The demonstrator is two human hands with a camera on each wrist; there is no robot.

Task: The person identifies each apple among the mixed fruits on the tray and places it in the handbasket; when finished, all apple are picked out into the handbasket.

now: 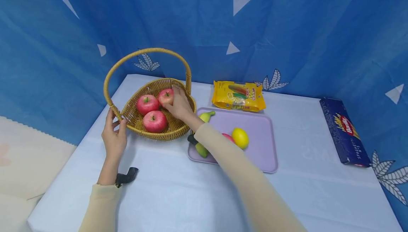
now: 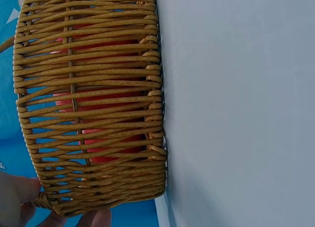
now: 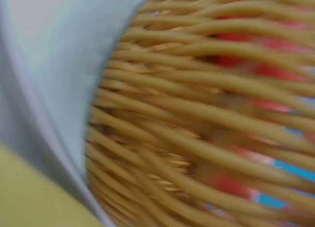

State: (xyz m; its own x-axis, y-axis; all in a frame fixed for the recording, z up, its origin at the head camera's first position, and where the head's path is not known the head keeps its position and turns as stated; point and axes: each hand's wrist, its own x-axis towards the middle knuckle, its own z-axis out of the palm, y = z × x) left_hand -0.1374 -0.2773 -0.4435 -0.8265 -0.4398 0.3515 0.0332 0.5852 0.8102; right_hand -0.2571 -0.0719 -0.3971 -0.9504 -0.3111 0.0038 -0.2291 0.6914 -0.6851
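Note:
A wicker basket [image 1: 164, 135] with a tall arched handle stands at the left of the table. My left hand [image 1: 114, 138] grips its left end, where the handle meets the rim; fingertips [image 2: 101, 219] show there in the left wrist view. Inside the basket, my right hand [image 1: 180, 106] holds a red apple [image 1: 165, 96] at the back, thumb and fingers about its right side. Two more apples lie beside it, one at the left [image 1: 147, 104] and one in front [image 1: 154, 121]. In the right wrist view, the woven wall [image 3: 162, 113] hides the hand.
Right of the basket lies a lilac tray [image 1: 259, 136] with a lemon [image 1: 240, 138], a banana [image 1: 206, 116] and a red fruit [image 1: 228, 137] partly behind my right sleeve. A yellow packet [image 1: 237, 95] sits behind it. At far right is a blue spaghetti box [image 1: 345, 133].

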